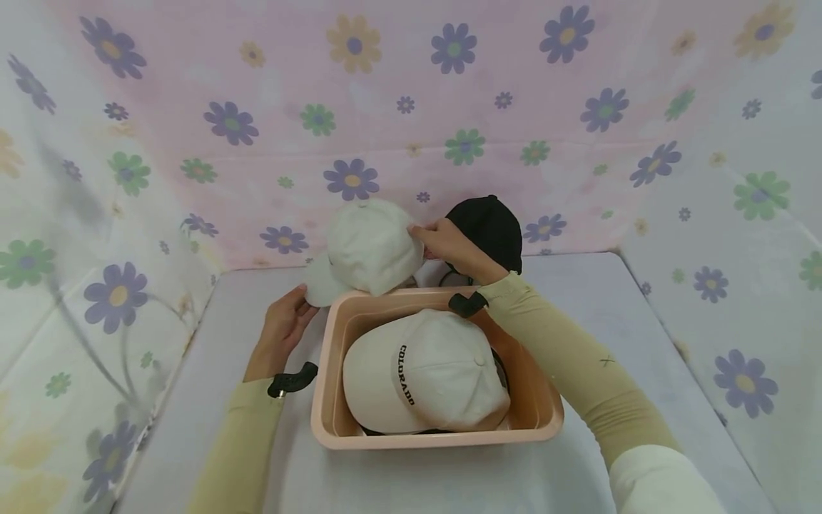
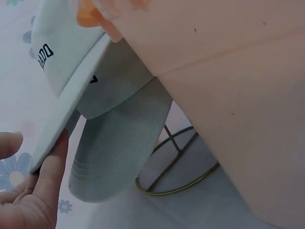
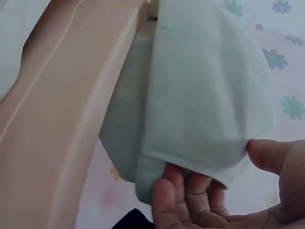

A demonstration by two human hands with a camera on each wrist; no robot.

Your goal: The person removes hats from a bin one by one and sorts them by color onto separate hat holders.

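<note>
Beyond the bin, both hands hold a white cap (image 1: pixel 375 243), its brim pointing left. My left hand (image 1: pixel 282 325) pinches the brim, with the thumb on one side and fingers (image 2: pixel 52 167) on the other in the left wrist view. At the back of the crown, my right hand (image 1: pixel 452 246) grips the edge, its fingers curled under the fabric in the right wrist view. Another white cap, with its brim (image 2: pixel 119 148) hanging down, shows behind the held one. Dark letters mark the held cap's front, partly out of the left wrist view.
A peach plastic bin (image 1: pixel 443 441) stands in front, holding a cream cap (image 1: pixel 427 375) lettered COLORADO above darker items. A black cap (image 1: pixel 491 228) stands at the back right. A round wire base (image 2: pixel 178 186) rests beside the bin. Flowered cloth walls (image 1: pixel 411 86) enclose the table.
</note>
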